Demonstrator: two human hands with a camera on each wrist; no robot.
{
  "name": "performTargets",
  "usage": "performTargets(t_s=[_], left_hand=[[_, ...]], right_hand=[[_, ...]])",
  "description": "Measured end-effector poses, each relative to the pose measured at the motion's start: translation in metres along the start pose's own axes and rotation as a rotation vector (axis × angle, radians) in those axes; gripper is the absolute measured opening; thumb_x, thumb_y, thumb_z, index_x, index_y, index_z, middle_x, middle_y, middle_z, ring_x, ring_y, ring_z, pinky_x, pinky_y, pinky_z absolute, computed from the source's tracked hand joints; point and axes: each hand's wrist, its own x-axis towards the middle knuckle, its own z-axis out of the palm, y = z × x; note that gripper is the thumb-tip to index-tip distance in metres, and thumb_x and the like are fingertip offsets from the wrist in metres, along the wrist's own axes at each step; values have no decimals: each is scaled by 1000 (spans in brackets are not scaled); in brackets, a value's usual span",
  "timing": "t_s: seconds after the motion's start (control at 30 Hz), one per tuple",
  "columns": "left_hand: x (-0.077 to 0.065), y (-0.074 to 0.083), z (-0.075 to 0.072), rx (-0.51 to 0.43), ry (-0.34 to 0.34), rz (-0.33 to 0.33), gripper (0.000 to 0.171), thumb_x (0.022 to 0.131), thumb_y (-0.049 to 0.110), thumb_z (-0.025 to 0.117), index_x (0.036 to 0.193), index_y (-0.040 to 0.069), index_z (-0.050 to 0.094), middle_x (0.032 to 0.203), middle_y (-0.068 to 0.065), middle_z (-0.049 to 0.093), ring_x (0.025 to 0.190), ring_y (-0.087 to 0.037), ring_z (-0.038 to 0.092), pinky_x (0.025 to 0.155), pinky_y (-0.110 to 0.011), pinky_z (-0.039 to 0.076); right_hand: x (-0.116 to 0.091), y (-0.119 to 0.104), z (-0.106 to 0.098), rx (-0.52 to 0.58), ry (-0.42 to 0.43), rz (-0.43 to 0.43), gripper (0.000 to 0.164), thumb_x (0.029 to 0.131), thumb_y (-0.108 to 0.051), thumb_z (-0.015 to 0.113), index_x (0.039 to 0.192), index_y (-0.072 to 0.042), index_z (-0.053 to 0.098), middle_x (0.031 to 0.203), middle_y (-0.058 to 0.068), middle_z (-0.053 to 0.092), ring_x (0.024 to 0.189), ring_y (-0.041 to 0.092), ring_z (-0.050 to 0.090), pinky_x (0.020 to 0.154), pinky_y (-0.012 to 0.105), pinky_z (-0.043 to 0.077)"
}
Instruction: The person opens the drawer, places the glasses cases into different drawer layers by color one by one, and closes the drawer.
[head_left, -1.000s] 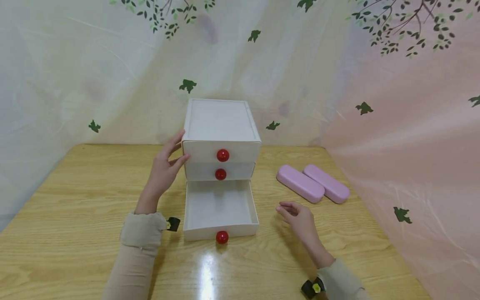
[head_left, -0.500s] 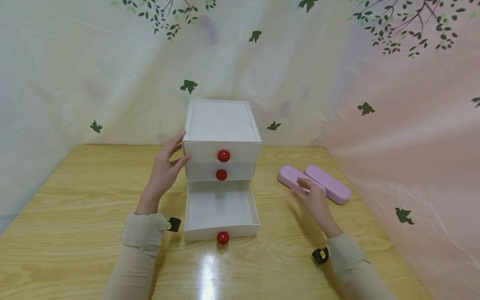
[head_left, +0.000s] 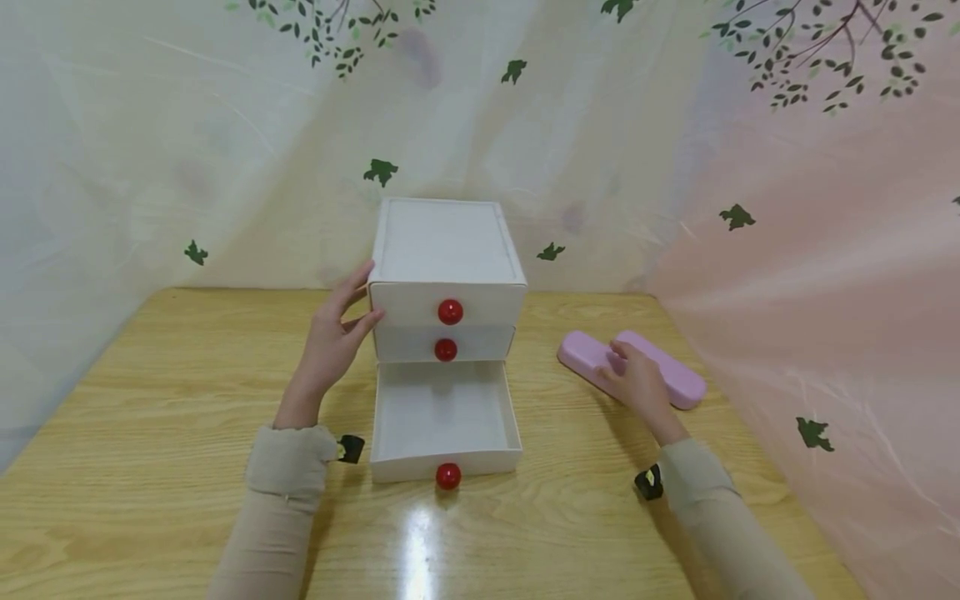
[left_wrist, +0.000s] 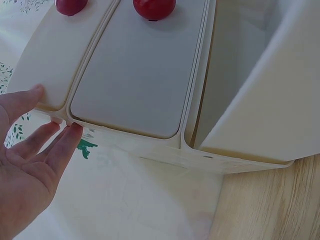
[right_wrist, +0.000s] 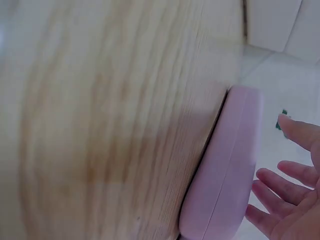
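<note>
A white drawer cabinet point(head_left: 448, 242) with red ball knobs stands mid-table. Its bottom drawer point(head_left: 408, 465) is pulled out, with nothing inside; the upper two are closed. My left hand point(head_left: 327, 346) holds the cabinet's left front corner, thumb on the top drawer's front and fingertips on the side panel, as the left wrist view confirms. To the right lie two pinkish-purple, rounded glasses cases side by side. My right hand point(head_left: 642, 385) is over the nearer case point(head_left: 579, 350), covering part of it. In the right wrist view its spread fingers point(right_wrist: 282, 185) reach beside that case, thumb apart.
The farther glasses case point(head_left: 678, 379) lies just behind the nearer one, close to the table's right edge. A pale curtain point(head_left: 262, 167) with printed leaves hangs behind the wooden table point(head_left: 187, 358), and a pink one point(head_left: 847, 292) hangs at the right.
My right hand has moved forward and to the right, from beside the open drawer to over the nearer glasses case. My left hand keeps its place on the cabinet.
</note>
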Motion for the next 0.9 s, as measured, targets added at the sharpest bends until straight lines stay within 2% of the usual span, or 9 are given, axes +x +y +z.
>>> performTargets(t_s=[0.17,0.33,0.57,0.9], left_hand=[[0,-2,0,-7,5,1,61,95,1,57,151,13,35,153,-16,38,135,-41,43,98,-61,47],[1,-1,0,-11,5,1,61,95,0,57,151,12,35,153,-17,38,135,-42,42,98,-61,47],[0,1,-1,-1,7,-7,61,95,1,58,150,12,35,154,-16,37,135,-40,43,97,-59,49],[-1,1,0,-1,3,-2,61,95,1,57,150,12,35,154,-16,37,135,-40,43,97,-60,49]], right_hand=[[7,12,1,-62,-56,19,59,90,-21,69,137,8,47,137,29,51,127,46,48,109,57,38],[9,19,1,-125,-81,-7,60,88,-21,70,137,6,48,137,30,51,125,49,48,106,60,39],[5,15,1,-197,-90,-61,59,85,-23,71,134,3,52,136,33,49,119,55,48,98,66,42],[-2,8,3,-239,-132,-3,60,87,-28,69,137,-1,50,133,39,45,110,55,53,85,64,50]])
